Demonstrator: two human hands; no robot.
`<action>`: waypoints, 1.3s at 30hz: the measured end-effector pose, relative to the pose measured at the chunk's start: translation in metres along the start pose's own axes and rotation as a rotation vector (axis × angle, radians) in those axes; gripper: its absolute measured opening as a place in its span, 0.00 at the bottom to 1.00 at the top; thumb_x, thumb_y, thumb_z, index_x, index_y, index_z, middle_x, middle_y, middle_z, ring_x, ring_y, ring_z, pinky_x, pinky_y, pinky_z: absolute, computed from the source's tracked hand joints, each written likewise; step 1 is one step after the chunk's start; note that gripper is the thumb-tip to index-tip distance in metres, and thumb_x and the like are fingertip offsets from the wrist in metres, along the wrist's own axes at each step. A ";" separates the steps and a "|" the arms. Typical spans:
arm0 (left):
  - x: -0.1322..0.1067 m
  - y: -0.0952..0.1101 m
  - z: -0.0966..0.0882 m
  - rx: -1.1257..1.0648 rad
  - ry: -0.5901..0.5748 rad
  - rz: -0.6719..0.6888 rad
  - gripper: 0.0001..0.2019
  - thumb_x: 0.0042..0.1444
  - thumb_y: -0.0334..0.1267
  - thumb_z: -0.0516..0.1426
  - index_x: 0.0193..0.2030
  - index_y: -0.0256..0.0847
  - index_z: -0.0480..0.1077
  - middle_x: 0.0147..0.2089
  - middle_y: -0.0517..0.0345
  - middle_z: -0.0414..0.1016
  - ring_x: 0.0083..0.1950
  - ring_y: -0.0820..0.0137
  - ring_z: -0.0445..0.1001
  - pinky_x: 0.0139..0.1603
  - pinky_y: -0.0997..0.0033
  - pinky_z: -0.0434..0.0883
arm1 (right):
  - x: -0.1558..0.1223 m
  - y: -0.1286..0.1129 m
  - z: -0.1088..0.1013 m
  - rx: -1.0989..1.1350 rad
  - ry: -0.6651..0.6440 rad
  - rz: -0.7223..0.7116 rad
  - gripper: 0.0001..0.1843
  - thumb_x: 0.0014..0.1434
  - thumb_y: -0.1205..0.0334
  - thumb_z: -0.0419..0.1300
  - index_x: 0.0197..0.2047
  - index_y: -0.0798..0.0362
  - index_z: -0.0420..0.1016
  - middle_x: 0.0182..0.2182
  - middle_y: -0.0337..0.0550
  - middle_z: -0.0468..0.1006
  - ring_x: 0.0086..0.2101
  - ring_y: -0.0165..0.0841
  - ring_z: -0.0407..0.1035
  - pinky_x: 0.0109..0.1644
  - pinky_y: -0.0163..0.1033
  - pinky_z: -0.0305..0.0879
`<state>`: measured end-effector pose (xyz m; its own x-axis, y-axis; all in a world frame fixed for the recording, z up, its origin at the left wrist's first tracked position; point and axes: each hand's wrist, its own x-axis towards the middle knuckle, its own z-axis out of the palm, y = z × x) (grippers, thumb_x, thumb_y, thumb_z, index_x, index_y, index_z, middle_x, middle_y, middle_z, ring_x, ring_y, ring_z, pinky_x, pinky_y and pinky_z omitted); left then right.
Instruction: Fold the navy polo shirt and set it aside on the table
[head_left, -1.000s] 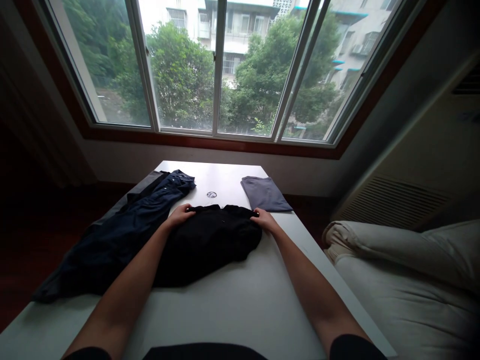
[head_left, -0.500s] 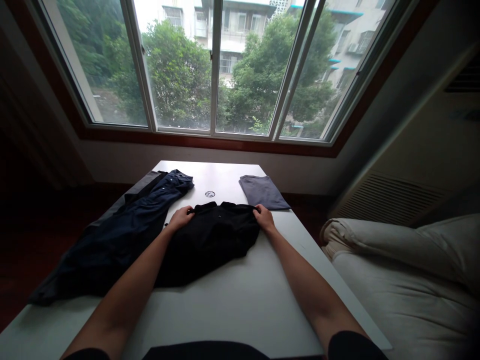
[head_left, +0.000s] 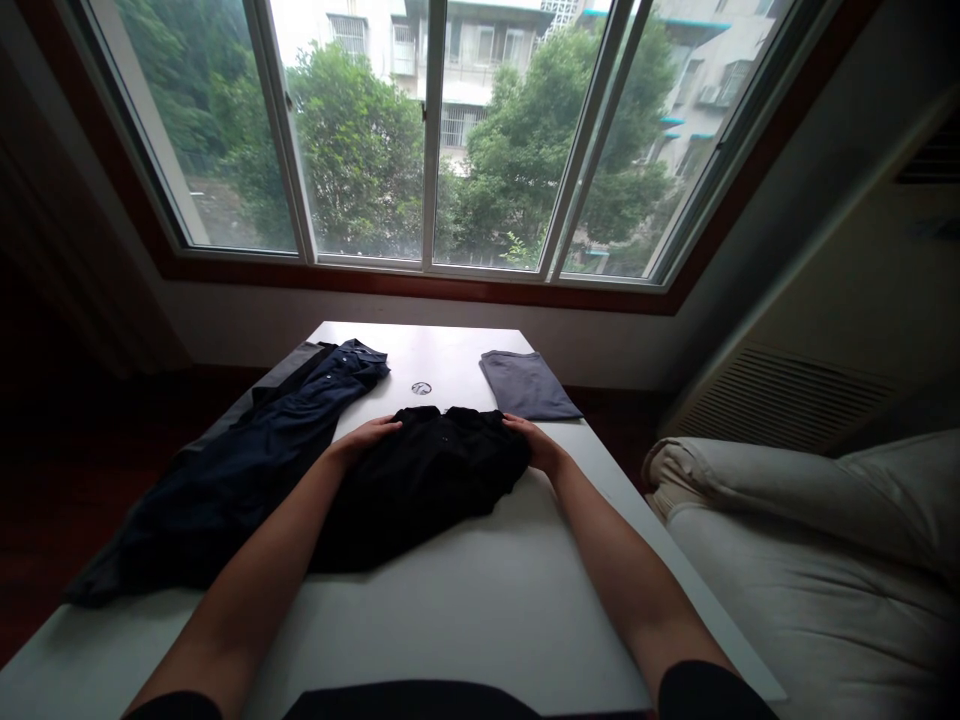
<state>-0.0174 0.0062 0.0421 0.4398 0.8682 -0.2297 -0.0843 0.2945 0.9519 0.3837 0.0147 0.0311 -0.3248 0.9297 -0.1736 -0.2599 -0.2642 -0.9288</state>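
Observation:
A black garment (head_left: 420, 485) lies crumpled in the middle of the white table (head_left: 480, 610). My left hand (head_left: 365, 437) rests on its upper left edge with the fingers stretched flat over the cloth. My right hand (head_left: 534, 441) lies on its upper right edge, fingers also laid flat along the fabric. Neither hand pinches the cloth now. A dark navy shirt (head_left: 247, 470) sprawls to the left of the black garment, partly under it.
A folded grey garment (head_left: 527, 385) sits at the table's far right. A small round logo (head_left: 421, 388) marks the tabletop beyond the black garment. A cream sofa (head_left: 810, 540) stands right of the table. Large windows (head_left: 427, 130) fill the wall ahead.
Both hands have let go of the pinched top corners of the black garment and now lie flat on it. The garment's top edge has bunched slightly inward.

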 end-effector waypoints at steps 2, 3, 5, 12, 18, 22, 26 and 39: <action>-0.010 0.001 -0.002 -0.012 -0.091 -0.069 0.24 0.54 0.47 0.70 0.55 0.37 0.78 0.52 0.46 0.83 0.48 0.59 0.83 0.51 0.64 0.78 | -0.004 -0.002 -0.001 -0.032 -0.086 0.071 0.20 0.52 0.60 0.73 0.48 0.51 0.77 0.40 0.41 0.84 0.35 0.32 0.78 0.37 0.33 0.73; -0.014 0.002 -0.003 -0.001 -0.126 -0.096 0.23 0.55 0.46 0.70 0.54 0.37 0.78 0.52 0.46 0.83 0.48 0.59 0.83 0.51 0.64 0.78 | -0.006 -0.002 -0.001 -0.060 -0.126 0.099 0.20 0.52 0.60 0.73 0.48 0.51 0.78 0.40 0.42 0.84 0.35 0.33 0.79 0.37 0.33 0.73; -0.018 0.002 -0.005 0.036 -0.144 -0.124 0.22 0.56 0.46 0.69 0.53 0.37 0.79 0.51 0.45 0.83 0.48 0.58 0.83 0.51 0.63 0.79 | -0.009 -0.004 0.001 -0.115 -0.164 0.130 0.18 0.52 0.61 0.72 0.47 0.53 0.78 0.39 0.43 0.84 0.35 0.34 0.79 0.37 0.34 0.73; 0.004 0.005 -0.006 0.185 0.294 0.151 0.28 0.61 0.50 0.63 0.63 0.37 0.72 0.50 0.47 0.83 0.50 0.55 0.82 0.48 0.60 0.80 | -0.003 -0.012 0.018 -0.087 0.210 -0.228 0.15 0.58 0.51 0.68 0.45 0.47 0.75 0.34 0.39 0.82 0.37 0.39 0.79 0.37 0.40 0.78; 0.017 -0.003 -0.017 0.298 0.306 0.258 0.30 0.58 0.46 0.60 0.66 0.38 0.71 0.55 0.51 0.82 0.53 0.57 0.81 0.52 0.63 0.78 | 0.002 -0.009 0.017 -0.173 0.251 -0.305 0.15 0.57 0.48 0.67 0.43 0.46 0.74 0.34 0.39 0.81 0.38 0.39 0.78 0.41 0.42 0.76; 0.021 -0.011 -0.021 0.592 0.439 0.160 0.19 0.58 0.42 0.58 0.53 0.39 0.79 0.48 0.54 0.84 0.52 0.58 0.80 0.52 0.65 0.76 | 0.010 0.004 0.015 -0.439 0.272 -0.217 0.14 0.54 0.50 0.65 0.40 0.49 0.75 0.31 0.39 0.80 0.35 0.37 0.75 0.40 0.40 0.74; 0.023 -0.013 -0.024 0.736 0.529 0.174 0.19 0.57 0.41 0.61 0.54 0.40 0.78 0.45 0.54 0.84 0.47 0.59 0.80 0.48 0.68 0.74 | 0.017 0.011 0.012 -0.667 0.308 -0.269 0.11 0.53 0.53 0.62 0.38 0.49 0.76 0.32 0.39 0.81 0.36 0.38 0.74 0.42 0.40 0.72; 0.032 -0.031 -0.035 0.869 0.569 0.392 0.33 0.61 0.44 0.60 0.72 0.39 0.62 0.63 0.45 0.74 0.56 0.60 0.77 0.60 0.62 0.71 | 0.031 0.027 -0.018 -0.922 0.503 -0.413 0.18 0.55 0.54 0.56 0.47 0.49 0.77 0.40 0.43 0.82 0.41 0.39 0.75 0.51 0.44 0.70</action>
<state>-0.0324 0.0387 -0.0014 0.0268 0.9623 0.2707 0.6255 -0.2274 0.7463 0.3829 0.0413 -0.0054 0.0874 0.9547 0.2844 0.5757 0.1845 -0.7965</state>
